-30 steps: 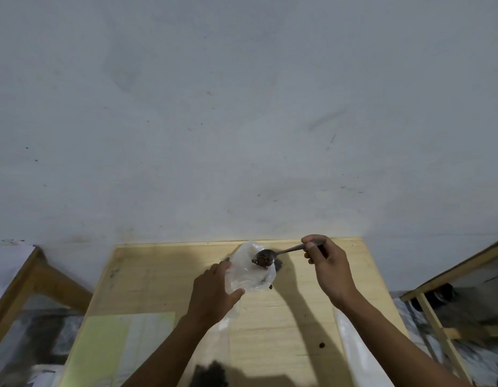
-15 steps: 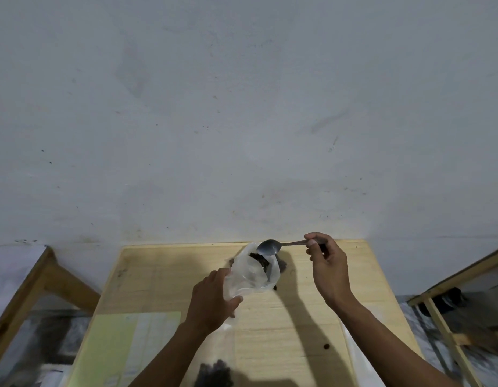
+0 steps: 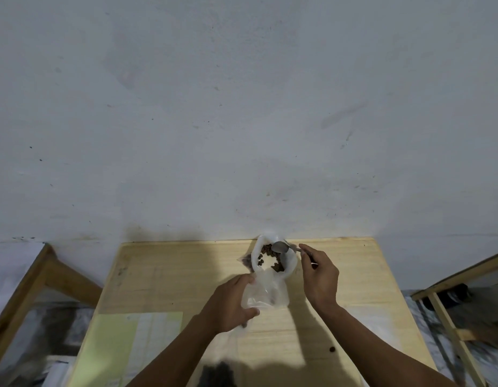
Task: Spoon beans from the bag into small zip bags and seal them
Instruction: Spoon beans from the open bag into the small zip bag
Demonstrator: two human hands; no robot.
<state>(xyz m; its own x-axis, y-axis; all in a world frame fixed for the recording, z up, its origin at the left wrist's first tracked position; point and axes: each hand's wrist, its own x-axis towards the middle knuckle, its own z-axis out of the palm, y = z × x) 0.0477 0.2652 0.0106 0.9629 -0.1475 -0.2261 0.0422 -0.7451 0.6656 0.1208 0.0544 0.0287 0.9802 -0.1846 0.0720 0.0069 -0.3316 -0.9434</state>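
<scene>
Head view: wooden table (image 3: 164, 277), bean bag (image 3: 270, 259) at its far edge, left hand (image 3: 231, 305) gripping a small zip bag (image 3: 266, 294), right hand (image 3: 320, 275) pinching the spoon (image 3: 281, 247) over it. Overloaded spoon, beans could scatter!

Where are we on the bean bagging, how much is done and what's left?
Done: a dark heap of beans, apparently in a clear bag, lies at the near table edge; whether it is sealed can't be told. In hand: the left hand holds a small zip bag open while the right hand dips the spoon into the bean bag. Left: fill and seal this bag. One stray bean lies on the table.
</scene>
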